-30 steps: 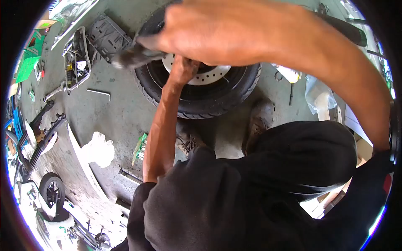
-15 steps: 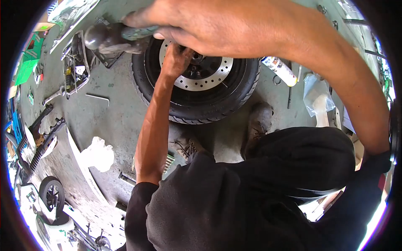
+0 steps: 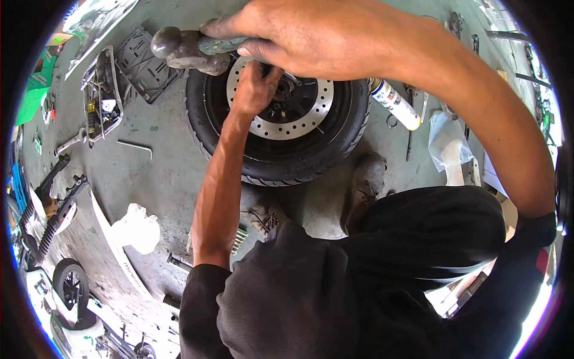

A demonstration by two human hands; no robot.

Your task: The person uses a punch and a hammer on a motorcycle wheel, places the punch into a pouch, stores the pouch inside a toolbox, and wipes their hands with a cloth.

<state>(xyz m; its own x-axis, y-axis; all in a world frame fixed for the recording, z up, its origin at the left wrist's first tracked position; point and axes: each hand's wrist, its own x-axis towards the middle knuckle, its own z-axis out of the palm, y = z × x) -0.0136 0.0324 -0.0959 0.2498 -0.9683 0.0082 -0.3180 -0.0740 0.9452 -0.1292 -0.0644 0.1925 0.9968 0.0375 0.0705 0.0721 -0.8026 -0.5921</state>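
Observation:
A wheel with a black tyre (image 3: 299, 164) lies flat on the floor, its perforated brake disc (image 3: 286, 131) facing up. My right hand (image 3: 287, 39) is wrapped round the handle of a ball-peen hammer (image 3: 190, 51), whose rounded metal head is over the wheel's upper left edge. Near the hub (image 3: 285, 91), my left hand (image 3: 256, 88) has its fingers bent together. What they pinch is too hidden to name.
A spray can (image 3: 396, 105) and a plastic bag (image 3: 447, 140) lie right of the wheel. To the left are a metal frame (image 3: 103, 99), a grey plate (image 3: 146, 66), a hex key (image 3: 135, 145) and a white crumpled bag (image 3: 136, 228). My boots flank the floor below the tyre.
The hammer was blurred by motion a second ago and is now sharp, slightly right of its place half a second ago. The wheel appears a little lower in view.

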